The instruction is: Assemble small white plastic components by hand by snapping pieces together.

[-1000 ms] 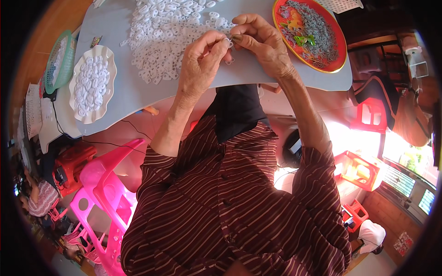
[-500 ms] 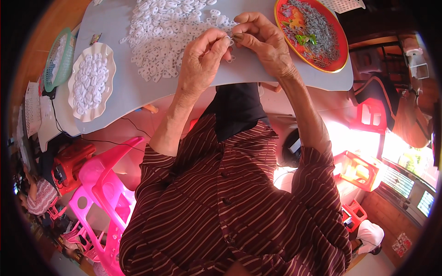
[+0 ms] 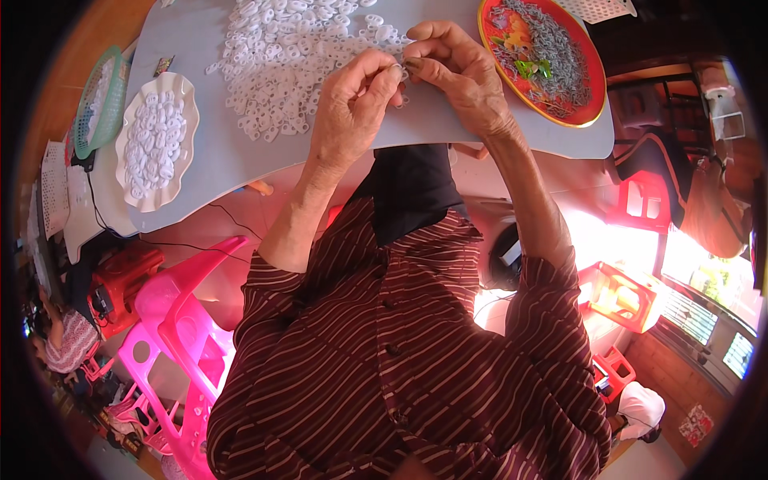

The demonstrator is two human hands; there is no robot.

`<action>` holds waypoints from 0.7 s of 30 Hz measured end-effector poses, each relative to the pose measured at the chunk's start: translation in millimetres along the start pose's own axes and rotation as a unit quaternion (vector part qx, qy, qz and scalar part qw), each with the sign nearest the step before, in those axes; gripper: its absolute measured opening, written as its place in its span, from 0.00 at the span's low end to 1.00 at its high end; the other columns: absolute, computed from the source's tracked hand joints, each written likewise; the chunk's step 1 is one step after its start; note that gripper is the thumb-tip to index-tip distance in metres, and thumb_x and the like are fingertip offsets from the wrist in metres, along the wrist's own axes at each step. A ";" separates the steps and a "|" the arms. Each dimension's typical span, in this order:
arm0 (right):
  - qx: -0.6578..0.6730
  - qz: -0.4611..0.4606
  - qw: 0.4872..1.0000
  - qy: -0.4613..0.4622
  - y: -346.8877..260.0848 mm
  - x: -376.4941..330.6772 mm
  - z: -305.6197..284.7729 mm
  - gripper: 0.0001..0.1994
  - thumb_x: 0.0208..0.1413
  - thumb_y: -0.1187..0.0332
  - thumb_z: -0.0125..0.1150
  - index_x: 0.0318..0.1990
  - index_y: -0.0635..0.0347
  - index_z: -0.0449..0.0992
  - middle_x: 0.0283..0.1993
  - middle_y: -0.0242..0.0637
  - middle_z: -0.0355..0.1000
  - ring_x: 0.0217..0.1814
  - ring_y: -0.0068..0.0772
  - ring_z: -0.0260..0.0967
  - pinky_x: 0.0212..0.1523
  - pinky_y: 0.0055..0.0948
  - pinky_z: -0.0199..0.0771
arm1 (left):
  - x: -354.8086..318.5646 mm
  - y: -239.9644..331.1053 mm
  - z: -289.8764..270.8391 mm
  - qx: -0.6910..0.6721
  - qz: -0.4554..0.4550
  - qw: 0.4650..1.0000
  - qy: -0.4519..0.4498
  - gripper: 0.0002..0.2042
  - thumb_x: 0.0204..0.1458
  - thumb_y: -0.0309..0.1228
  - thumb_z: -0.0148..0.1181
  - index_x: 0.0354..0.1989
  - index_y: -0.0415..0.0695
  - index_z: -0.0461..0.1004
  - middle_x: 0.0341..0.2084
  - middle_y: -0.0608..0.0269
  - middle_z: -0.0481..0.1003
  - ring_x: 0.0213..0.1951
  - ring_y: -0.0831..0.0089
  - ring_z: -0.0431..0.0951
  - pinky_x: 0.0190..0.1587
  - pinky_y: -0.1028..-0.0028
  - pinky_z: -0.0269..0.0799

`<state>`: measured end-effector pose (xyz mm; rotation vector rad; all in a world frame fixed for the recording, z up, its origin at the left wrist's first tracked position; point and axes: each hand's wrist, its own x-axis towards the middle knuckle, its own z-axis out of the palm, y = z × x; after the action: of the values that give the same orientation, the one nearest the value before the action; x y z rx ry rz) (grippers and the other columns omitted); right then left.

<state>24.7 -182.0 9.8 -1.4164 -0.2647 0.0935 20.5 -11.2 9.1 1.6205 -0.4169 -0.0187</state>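
Above the near edge of the grey-blue table, my two hands meet fingertip to fingertip. My left hand is closed, its thumb and forefinger pinching a small white plastic piece that is mostly covered. My right hand is also closed in a pinch against that piece; whatever lies between its fingertips is too small to make out. Left of and beyond my hands spreads a heap of small white plastic pieces with holes. A red round tray on the right bears many small grey metal-looking parts.
A white wavy-edged dish of white oval pieces stands at the table's left, beside a green basket. A pink plastic chair is at my left. Red stools stand at right. Other people sit at the far left and lower right.
My hands keep the same pinch and have barely shifted. The whole view has moved very slightly.
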 end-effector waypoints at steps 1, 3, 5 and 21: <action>0.001 0.002 1.000 -0.002 -0.2 -0.3 -0.5 0.15 0.54 0.76 0.56 0.49 0.62 0.66 0.38 0.30 0.70 0.38 0.19 0.66 0.44 0.18 0.67 | -0.1 0.9 0.2 0.005 0.002 1.000 -0.003 0.06 0.55 0.30 0.52 0.31 0.39 0.70 0.16 0.68 0.69 0.22 0.82 0.69 0.26 0.81 0.65; 0.002 0.004 1.000 -0.005 -1.1 -0.1 -0.6 0.15 0.54 0.76 0.56 0.49 0.62 0.66 0.38 0.30 0.70 0.39 0.19 0.66 0.44 0.18 0.67 | -0.4 0.7 0.1 0.009 -0.002 1.000 -0.002 0.06 0.55 0.30 0.52 0.31 0.39 0.70 0.16 0.68 0.69 0.22 0.82 0.69 0.26 0.81 0.65; -0.010 0.011 1.000 0.001 -2.0 0.0 0.1 0.15 0.54 0.76 0.56 0.49 0.61 0.66 0.38 0.29 0.70 0.39 0.19 0.66 0.45 0.18 0.67 | -0.3 0.5 0.2 0.013 -0.007 1.000 -0.002 0.06 0.55 0.30 0.52 0.31 0.39 0.70 0.16 0.68 0.70 0.22 0.82 0.69 0.26 0.81 0.65; 0.009 -0.003 1.000 -0.005 1.0 -0.3 0.5 0.14 0.52 0.77 0.57 0.47 0.62 0.68 0.36 0.30 0.70 0.39 0.18 0.68 0.44 0.19 0.69 | -1.9 0.0 -0.3 0.011 -0.002 1.000 0.005 0.06 0.55 0.30 0.53 0.31 0.39 0.70 0.17 0.68 0.70 0.22 0.82 0.70 0.27 0.81 0.66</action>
<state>24.4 -181.4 8.8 -1.3983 -0.2755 0.0987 18.7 -10.4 8.7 1.6420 -0.4075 -0.0106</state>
